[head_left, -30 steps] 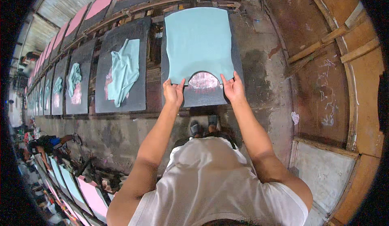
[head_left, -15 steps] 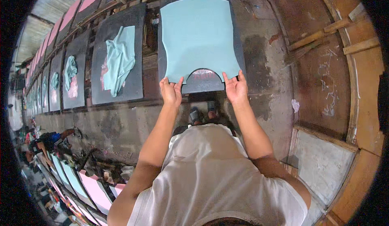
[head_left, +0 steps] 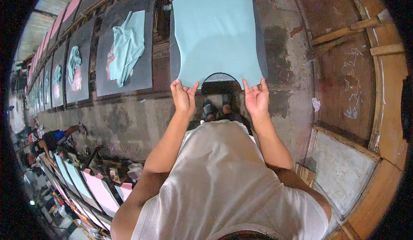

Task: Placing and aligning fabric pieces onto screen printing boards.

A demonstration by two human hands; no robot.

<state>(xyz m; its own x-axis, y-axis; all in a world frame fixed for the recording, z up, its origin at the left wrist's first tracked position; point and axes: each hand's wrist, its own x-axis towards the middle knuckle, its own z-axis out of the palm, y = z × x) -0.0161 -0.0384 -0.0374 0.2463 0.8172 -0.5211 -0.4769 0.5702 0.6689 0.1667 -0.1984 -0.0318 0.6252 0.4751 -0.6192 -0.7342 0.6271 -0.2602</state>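
A mint fabric panel with a rounded cutout at its near end lies over a dark board at the top centre. My left hand holds its near left corner with fingertips at the edge, palm up. My right hand grips the near right corner the same way. The cutout sits at the board's front edge. Left of it, crumpled mint fabric lies on another board.
More boards with fabric recede leftward. A co-worker is at lower left, beside a row of mint and pink panels. Wooden boarding stands along the right side. My feet show on the stained floor.
The fabric has moved toward me relative to the board, so the pink patch inside the cutout no longer shows. The view has shifted, carrying the boards higher in the picture.
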